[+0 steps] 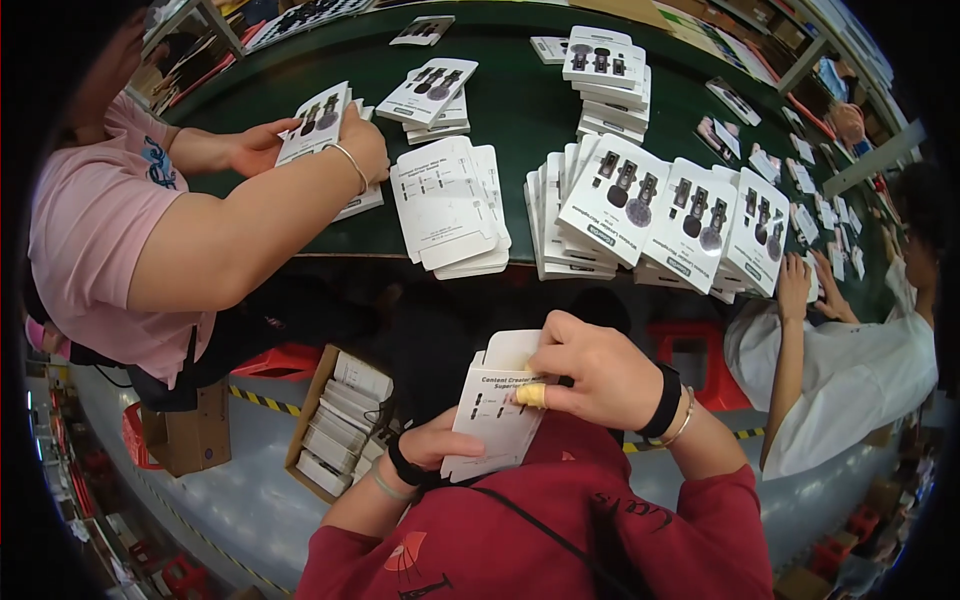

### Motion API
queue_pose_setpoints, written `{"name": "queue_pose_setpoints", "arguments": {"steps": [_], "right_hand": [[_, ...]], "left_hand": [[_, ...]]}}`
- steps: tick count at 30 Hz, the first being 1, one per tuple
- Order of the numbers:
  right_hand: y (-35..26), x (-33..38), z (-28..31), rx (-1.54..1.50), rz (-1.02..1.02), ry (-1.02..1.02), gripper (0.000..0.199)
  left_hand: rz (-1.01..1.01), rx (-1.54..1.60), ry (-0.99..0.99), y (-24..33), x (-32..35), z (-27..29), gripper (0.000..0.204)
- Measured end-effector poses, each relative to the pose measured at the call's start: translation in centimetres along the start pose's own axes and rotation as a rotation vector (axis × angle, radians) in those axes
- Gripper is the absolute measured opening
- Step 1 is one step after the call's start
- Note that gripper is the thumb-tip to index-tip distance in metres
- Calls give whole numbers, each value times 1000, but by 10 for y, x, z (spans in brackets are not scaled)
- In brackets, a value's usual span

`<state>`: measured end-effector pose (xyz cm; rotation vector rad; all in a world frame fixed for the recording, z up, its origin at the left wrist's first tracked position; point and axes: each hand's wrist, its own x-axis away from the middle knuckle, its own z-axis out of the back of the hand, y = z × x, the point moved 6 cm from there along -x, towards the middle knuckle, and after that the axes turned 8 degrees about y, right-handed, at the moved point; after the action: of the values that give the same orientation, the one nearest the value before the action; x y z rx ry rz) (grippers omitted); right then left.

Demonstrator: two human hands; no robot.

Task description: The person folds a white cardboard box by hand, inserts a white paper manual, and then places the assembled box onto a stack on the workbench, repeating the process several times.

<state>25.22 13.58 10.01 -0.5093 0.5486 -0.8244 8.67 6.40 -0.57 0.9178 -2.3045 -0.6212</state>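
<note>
I have a white box (497,432) at six o'clock, in front of my red top (530,540). My left hand (448,440) grips its lower part from eight o'clock, thumb against the printed face, the other fingers mostly out of sight. My right hand (590,370) meets it from two o'clock, fingers bent and bunched at the upper right edge, a yellow wrapping (531,396) round one of them; whether they pinch the edge, I can't tell. A dark band (665,400) sits on my right wrist.

On the green table (510,110), a pile of flat white boxes (440,205) lies at eleven o'clock, and leaning stacks of printed boxes (612,200) stand at two, with a taller stack (607,60) at one. A co-worker in pink (110,220) handles boxes at ten o'clock; another in white (850,370) leans in at three. Down at eight o'clock, an open carton (310,412) holds more white boxes
</note>
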Motion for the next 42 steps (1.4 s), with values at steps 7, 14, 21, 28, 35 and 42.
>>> {"name": "queue_pose_setpoints", "arguments": {"steps": [7, 14, 21, 28, 35, 42], "right_hand": [[-3, 13, -3, 82, -173, -301, 28], [20, 31, -34, -526, -403, -51, 18], [11, 35, -42, -378, -286, 74, 26], [23, 41, -61, -921, -551, 303, 38], [45, 40, -96, -1618, -757, -95, 42], [13, 17, -52, -661, -253, -15, 39]], "left_hand": [[47, 77, -194, 7, -2, -20, 88], [13, -12, 33, -1, 10, 13, 66], [-369, -641, 432, 34, 17, 26, 44], [-715, -553, 522, 32, 22, 16, 47], [-711, -841, 414, 29, 25, 31, 40], [-714, -776, 471, 31, 22, 21, 24]]}}
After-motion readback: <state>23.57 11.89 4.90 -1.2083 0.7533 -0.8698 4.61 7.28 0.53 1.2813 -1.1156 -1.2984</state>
